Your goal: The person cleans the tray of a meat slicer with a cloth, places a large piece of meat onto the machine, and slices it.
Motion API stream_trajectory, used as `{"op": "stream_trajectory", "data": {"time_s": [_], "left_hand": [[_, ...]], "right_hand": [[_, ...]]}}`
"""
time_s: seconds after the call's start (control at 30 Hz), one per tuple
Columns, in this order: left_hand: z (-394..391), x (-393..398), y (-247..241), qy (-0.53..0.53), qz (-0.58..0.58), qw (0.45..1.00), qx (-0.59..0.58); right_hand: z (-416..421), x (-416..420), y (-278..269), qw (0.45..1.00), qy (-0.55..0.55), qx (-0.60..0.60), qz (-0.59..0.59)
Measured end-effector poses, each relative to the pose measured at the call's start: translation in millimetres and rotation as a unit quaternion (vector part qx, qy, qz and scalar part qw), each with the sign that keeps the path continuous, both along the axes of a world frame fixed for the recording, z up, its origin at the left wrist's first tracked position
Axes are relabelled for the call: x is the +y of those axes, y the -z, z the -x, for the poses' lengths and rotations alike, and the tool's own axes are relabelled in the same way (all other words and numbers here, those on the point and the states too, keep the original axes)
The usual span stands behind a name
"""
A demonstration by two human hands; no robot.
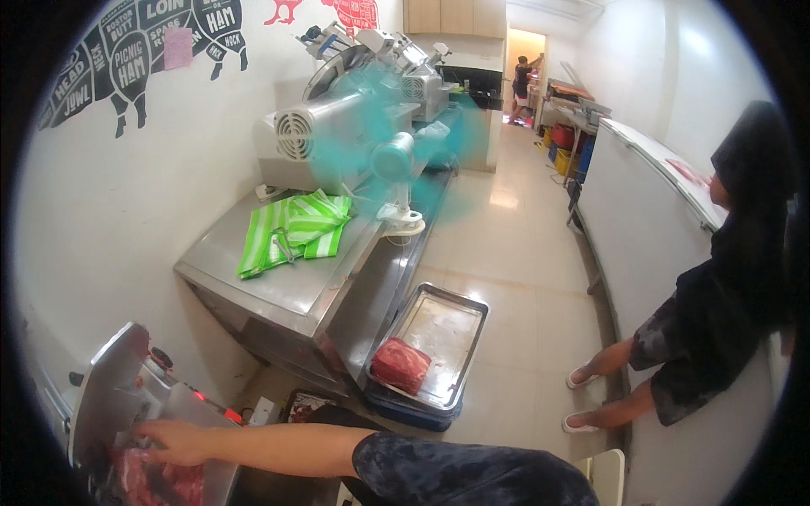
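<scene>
At the lower left my right hand (174, 441) reaches to a metal meat slicer (104, 386), fingers at the raw sliced meat (136, 477) beside its upright plate. Whether the fingers grip the meat or only touch it is hard to make out. My left hand is out of view. Beyond my forearm, a shallow metal tray (443, 322) carries a block of raw red meat (400, 365) at its near end. The tray rests on a dark blue container (417, 414).
A steel counter (234, 253) bears a green striped bag (294, 231), a clip-on fan (392, 161) with spinning teal blades and more slicers (310, 126). At right a person in dark clothes (728, 303) stands by a white chest freezer (658, 196). Another person (522, 82) is in the far doorway.
</scene>
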State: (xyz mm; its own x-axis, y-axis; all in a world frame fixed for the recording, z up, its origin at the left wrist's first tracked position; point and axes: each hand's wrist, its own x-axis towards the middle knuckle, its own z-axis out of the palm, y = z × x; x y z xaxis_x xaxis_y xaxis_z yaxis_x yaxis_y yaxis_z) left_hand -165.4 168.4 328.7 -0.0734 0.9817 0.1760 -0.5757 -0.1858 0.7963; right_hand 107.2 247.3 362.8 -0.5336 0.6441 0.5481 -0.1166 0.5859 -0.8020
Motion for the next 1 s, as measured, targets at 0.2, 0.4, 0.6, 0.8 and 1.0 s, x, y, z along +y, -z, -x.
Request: {"op": "stream_trajectory", "data": {"time_s": [0.2, 0.4, 0.6, 0.8, 1.0], "left_hand": [[-60.6, 40.4, -13.6, -0.116, -0.024, 0.952, 0.283], [-9.3, 38.6, 12.1, -0.183, 0.021, 0.655, 0.733], [76.2, 90.7, -14.2, -0.270, 0.112, 0.881, 0.373], [162.9, 142.4, 12.7, -0.171, -0.024, 0.925, 0.338], [169.5, 140.6, 4.3, 0.242, -0.044, 0.899, -0.363]], "right_hand": [[9.0, 26.3, 8.0, 0.996, 0.053, 0.052, -0.044], [9.5, 23.6, 30.8, 0.915, 0.276, -0.259, -0.139], [23.2, 8.0, 46.8, 0.934, 0.104, -0.220, -0.261], [30.0, 14.9, 52.6, 0.916, 0.130, -0.245, -0.289], [27.3, 10.2, 44.9, 0.920, 0.125, -0.240, -0.285]]}}
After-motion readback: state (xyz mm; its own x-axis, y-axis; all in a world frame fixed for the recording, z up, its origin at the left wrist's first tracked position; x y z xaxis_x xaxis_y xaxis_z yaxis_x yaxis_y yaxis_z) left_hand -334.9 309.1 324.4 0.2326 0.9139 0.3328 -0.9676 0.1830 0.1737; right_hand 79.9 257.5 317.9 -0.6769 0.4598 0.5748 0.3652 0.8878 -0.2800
